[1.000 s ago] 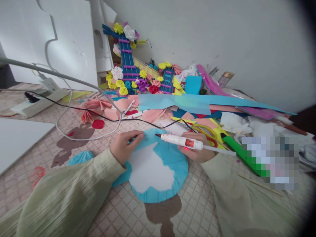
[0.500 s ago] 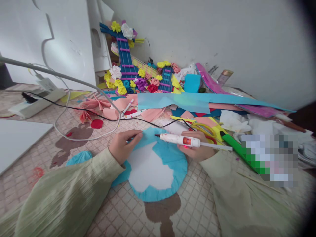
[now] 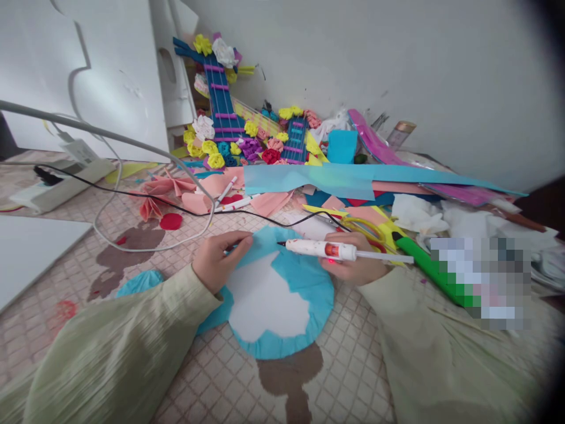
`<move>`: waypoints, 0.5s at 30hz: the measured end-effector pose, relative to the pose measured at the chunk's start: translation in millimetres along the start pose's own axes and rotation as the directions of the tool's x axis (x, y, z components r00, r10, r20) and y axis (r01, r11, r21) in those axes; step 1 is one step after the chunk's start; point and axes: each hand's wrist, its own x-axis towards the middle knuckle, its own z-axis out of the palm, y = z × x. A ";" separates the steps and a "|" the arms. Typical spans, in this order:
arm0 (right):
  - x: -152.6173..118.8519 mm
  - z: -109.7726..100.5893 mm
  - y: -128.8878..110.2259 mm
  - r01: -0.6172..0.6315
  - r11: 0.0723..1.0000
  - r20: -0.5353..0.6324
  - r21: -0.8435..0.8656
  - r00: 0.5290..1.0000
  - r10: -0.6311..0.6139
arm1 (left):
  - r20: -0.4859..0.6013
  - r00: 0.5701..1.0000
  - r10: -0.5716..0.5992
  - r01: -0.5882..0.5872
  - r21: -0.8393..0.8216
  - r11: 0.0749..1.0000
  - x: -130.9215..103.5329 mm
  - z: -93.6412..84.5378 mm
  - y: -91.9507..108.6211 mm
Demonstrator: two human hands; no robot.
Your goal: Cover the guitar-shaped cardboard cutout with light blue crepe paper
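A white disc (image 3: 267, 300) edged with folded blue crepe paper (image 3: 315, 282) lies on the patterned table cover. My right hand (image 3: 353, 262) is closed around a white glue gun (image 3: 320, 249), whose dark tip points left over the paper at the disc's upper part. A glue stick (image 3: 386, 257) sticks out of its rear end, and a red light glows under it. At the disc's upper left edge my left hand (image 3: 221, 256) pinches the blue paper between thumb and fingers.
Paper flowers (image 3: 251, 149) and blue guitar-shaped pieces (image 3: 225, 109) stand against the wall. A black cable (image 3: 176, 206) crosses behind my hands. Yellow-handled scissors (image 3: 364, 227) and a green tool (image 3: 426, 268) lie right. A power strip (image 3: 62, 185) sits left.
The view has shifted slightly. Both hands keep nearly the same pose over the disc, with the glue gun still in my right hand.
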 end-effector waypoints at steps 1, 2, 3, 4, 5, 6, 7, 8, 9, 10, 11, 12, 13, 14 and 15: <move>0.3 -0.5 -0.7 -0.002 1.000 0.004 -0.006 1.000 0.002 | 0.000 1.000 -0.002 0.002 -0.003 1.000 -0.2 -0.1 0.1; 0.5 -1.0 -1.4 -0.004 1.000 0.007 -0.013 1.000 0.004 | -0.001 1.000 -0.003 0.003 -0.003 1.000 -0.4 -0.3 0.0; 0.7 -1.5 -2.0 -0.005 1.000 0.010 -0.020 1.000 0.006 | 0.001 1.000 -0.005 0.005 0.001 1.000 -0.6 -0.4 -0.1; 0.8 -1.9 -2.5 -0.005 1.000 0.014 -0.027 1.000 0.005 | 0.004 1.000 -0.006 0.006 0.007 1.000 -0.8 -0.5 -0.2; 0.8 -2.3 -2.9 -0.005 0.999 0.019 -0.035 1.000 0.005 | 0.008 1.000 -0.006 0.006 0.011 1.000 -0.9 -0.5 -0.3; 0.8 -2.8 -3.2 -0.004 0.999 0.022 -0.040 1.000 0.005 | 0.009 1.000 -0.006 0.006 0.013 1.000 -0.8 -0.5 -0.4; 0.8 -3.2 -3.6 -0.004 0.999 0.024 -0.046 1.000 0.005 | 0.011 1.000 -0.006 0.006 0.013 1.000 -0.8 -0.4 -0.3; 0.9 -3.7 -4.0 -0.004 0.999 0.026 -0.051 1.000 0.006 | 0.011 1.000 -0.005 0.005 0.013 1.000 -0.6 -0.4 -0.3; 1.0 -4.2 -4.4 -0.007 0.998 0.028 -0.057 1.000 0.008 | 0.013 1.000 -0.005 0.005 0.012 1.000 -0.4 -0.3 -0.2; 1.1 -4.7 -5.0 -0.010 0.998 0.030 -0.062 0.999 0.012 | 0.012 1.000 -0.004 0.003 0.011 1.000 -0.3 -0.3 -0.1; 1.3 -5.3 -5.6 -0.014 0.998 0.032 -0.066 0.999 0.016 | 0.013 1.000 -0.004 0.004 0.010 1.000 -0.1 -0.3 -0.1; 1.6 -5.8 -6.3 -0.017 0.997 0.037 -0.071 0.999 0.019 | 0.014 1.000 -0.006 0.006 0.010 1.000 0.0 -0.4 0.0; 1.8 -6.4 -6.9 -0.020 0.997 0.043 -0.075 0.999 0.023 | 0.014 1.000 -0.009 0.009 0.010 1.000 0.0 -0.4 0.1; 2.0 -7.0 -7.5 -0.022 0.997 0.049 -0.078 0.998 0.026 | 0.015 1.000 -0.014 0.013 0.009 1.000 0.0 -0.5 0.3; 2.1 -7.6 -7.9 -0.023 0.996 0.057 -0.082 0.998 0.028 | 0.016 1.000 -0.016 0.016 0.009 1.000 0.0 -0.6 0.5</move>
